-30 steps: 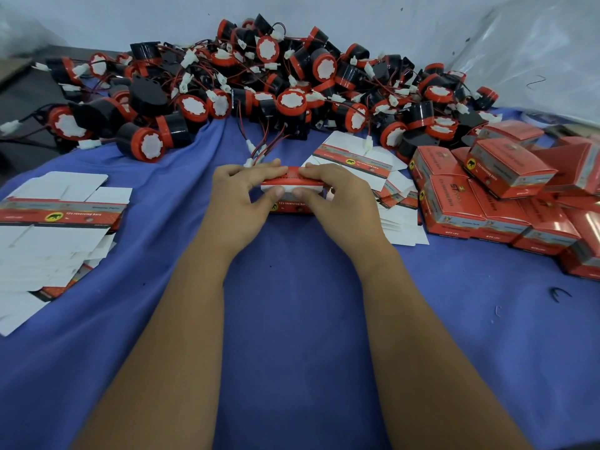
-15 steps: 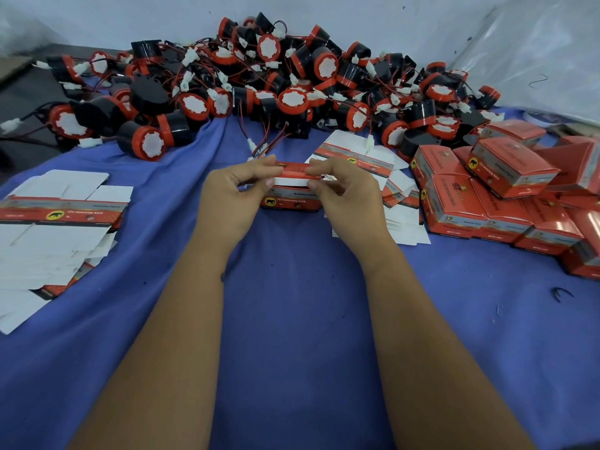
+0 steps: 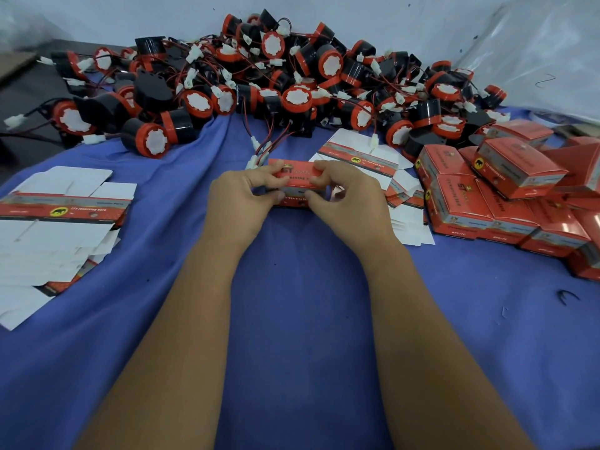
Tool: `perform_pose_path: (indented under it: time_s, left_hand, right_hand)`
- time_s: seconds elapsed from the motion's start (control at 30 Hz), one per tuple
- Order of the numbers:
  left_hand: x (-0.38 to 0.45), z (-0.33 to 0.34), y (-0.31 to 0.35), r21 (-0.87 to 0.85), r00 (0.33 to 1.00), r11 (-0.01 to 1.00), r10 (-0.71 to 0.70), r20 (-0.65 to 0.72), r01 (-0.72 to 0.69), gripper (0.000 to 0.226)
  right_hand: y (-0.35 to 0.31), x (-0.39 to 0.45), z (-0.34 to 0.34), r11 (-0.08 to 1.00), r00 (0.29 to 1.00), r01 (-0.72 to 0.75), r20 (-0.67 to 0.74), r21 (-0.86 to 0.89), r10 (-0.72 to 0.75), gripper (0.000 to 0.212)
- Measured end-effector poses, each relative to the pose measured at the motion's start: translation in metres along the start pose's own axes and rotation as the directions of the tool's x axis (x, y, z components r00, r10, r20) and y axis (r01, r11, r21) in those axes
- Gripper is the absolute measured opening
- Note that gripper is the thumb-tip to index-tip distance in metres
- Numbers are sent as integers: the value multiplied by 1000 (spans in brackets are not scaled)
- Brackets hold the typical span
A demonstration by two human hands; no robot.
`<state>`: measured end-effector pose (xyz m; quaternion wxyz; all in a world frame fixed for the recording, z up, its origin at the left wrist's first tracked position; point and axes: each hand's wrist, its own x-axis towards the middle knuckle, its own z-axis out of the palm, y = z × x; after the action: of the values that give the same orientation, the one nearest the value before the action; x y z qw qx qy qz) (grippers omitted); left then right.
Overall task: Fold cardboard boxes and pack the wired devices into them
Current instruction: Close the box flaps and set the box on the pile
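I see both hands meeting over a blue cloth [image 3: 292, 319], working one red cardboard box [image 3: 297, 181]. My left hand [image 3: 242, 199] pinches its left end with curled fingers; my right hand [image 3: 344, 196] pinches the right end the same way. A second ago the box lay pressed nearly flat under the fingers — now it stands taller, its printed top face showing, so I judge it is opening into shape. Still empty, as far as I can tell. The wired devices [image 3: 259, 82] lie heaped beyond; finished boxes [image 3: 487, 203] stack to the right, flat blanks [image 3: 61, 206] to the left.

Held box [image 3: 297, 177] reads "ST"; flat carton [image 3: 65, 211], perhaps "reversing horn".
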<state>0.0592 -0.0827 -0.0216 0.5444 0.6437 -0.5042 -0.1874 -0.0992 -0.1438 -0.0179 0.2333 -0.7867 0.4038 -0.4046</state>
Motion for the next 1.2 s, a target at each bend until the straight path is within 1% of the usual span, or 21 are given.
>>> perform_pose_path:
  time_s: [0.03, 0.13, 0.27, 0.33, 0.37, 0.43, 0.5, 0.57, 0.6, 0.63, 0.7, 0.77, 0.83, 0.9, 0.97, 1.0, 1.03, 1.07, 1.13, 1.17, 1.2]
  left_hand:
    - [0, 0, 0, 14, 1000, 1000, 4, -3, -4, 27]
    - [0, 2, 0, 110, 999, 993, 51, -13, -49, 26]
    - [0, 11, 2, 278, 993, 955, 115, -42, -99, 27]
    - [-1, 13, 2, 294, 987, 947, 150, -49, -130, 29]
    - [-1, 13, 4, 265, 981, 950, 185, -55, -164, 31]
    - [-3, 15, 14, 182, 962, 954, 257, -87, -239, 39]
    - [-5, 23, 26, 128, 952, 956, 279, -124, -264, 44]
    - [-7, 35, 37, 105, 966, 969, 236, -108, -225, 45]
    - [-8, 41, 42, 84, 974, 975, 212, -79, -206, 46]
    - [-10, 47, 46, 57, 981, 981, 189, -38, -187, 46]
    - [-12, 59, 51, 39, 989, 990, 131, 62, -133, 43]
    - [-13, 72, 51, 109, 983, 989, 78, 167, -97, 42]
    - [-17, 82, 48, 162, 969, 983, 49, 242, -90, 43]
    - [-19, 89, 42, 247, 953, 961, 43, 301, -121, 44]
    - [-20, 92, 37, 406, 936, 894, 40, 351, -190, 45]
    - [-19, 93, 36, 448, 932, 872, 27, 360, -198, 45]
    - [-19, 93, 37, 453, 934, 870, 23, 356, -194, 44]
    - [-18, 93, 37, 429, 943, 885, 32, 331, -181, 43]
    - [-18, 89, 40, 282, 981, 957, 13, 194, -68, 40]
    - [-17, 85, 40, 166, 993, 986, -37, 109, 18, 39]
    - [-16, 79, 40, 46, 994, 994, -100, 39, 99, 38]
  right_hand:
    - [-2, 1, 0, 1000, 1000, 4, -14, -24, -4, 9]
    - [-5, 3, 3, 998, 1000, -25, -13, -59, 24, 18]
    - [-8, 3, 9, 998, 995, -67, 69, -22, 68, 30]
    - [-8, 2, 8, 999, 997, -33, 76, 6, 32, 31]
    - [-9, 3, 6, 1000, 998, -4, 58, 14, 3, 32]
    - [-14, 6, -3, 999, 1000, 8, -1, 53, -8, 38]
    - [-20, 10, -16, 997, 996, 4, -93, 76, 3, 38]
    - [-23, 11, -35, 1000, 968, 3, -252, 29, 5, 36]
    - [-21, 11, -47, 1000, 937, -12, -350, 7, 13, 35]
    - [-17, 10, -59, 999, 894, -46, -446, -11, 36, 34]
    - [-5, 6, -85, 980, 799, -183, -592, -73, 105, 33]
    - [12, 0, -106, 918, 733, -361, -659, -167, 169, 35]
    - [27, -6, -122, 839, 709, -494, -664, -226, 238, 37]
    - [34, -9, -130, 764, 690, -583, -665, -277, 285, 39]
    - [31, -7, -129, 690, 663, -644, -691, -331, 287, 39]
    - [25, -5, -124, 680, 656, -644, -710, -350, 257, 39]
    - [18, -3, -117, 704, 667, -606, -719, -371, 194, 39]
    - [11, 0, -108, 747, 705, -521, -702, -413, 103, 39]
    - [0, 8, -86, 848, 833, -255, -551, -465, -52, 33]
    - [-4, 13, -75, 898, 898, -165, -438, -408, -34, 31]
    - [-6, 16, -63, 934, 948, -149, -315, -324, 41, 32]
